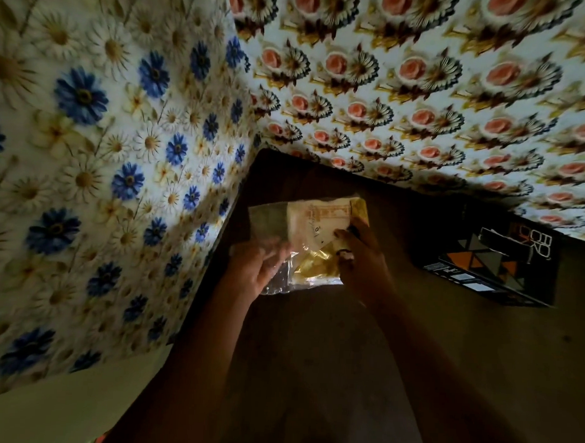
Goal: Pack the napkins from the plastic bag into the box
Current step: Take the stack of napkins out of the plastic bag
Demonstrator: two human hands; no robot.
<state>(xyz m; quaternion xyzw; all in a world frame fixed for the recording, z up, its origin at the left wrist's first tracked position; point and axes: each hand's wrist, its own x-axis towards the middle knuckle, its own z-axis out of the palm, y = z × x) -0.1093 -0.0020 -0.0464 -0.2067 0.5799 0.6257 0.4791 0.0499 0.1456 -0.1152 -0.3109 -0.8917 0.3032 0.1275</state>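
Observation:
A clear plastic bag [271, 220] lies on the dark table [330, 338], near the corner of two walls. Inside it is a pale stack of napkins [313, 217] with an orange printed border and a yellow edge. My left hand [254, 268] grips the bag's crumpled near end. My right hand [356, 253] pinches the bag and the napkins at their right side, fingers closed. A dark box [495, 265] with orange, grey and white triangles stands to the right of my hands, apart from them. The scene is dim and slightly blurred.
A wall covered in blue and white daisy print [104, 165] rises close on the left. A wall with pink rose print [421, 93] runs along the back. The table's left edge lies next to the daisy wall.

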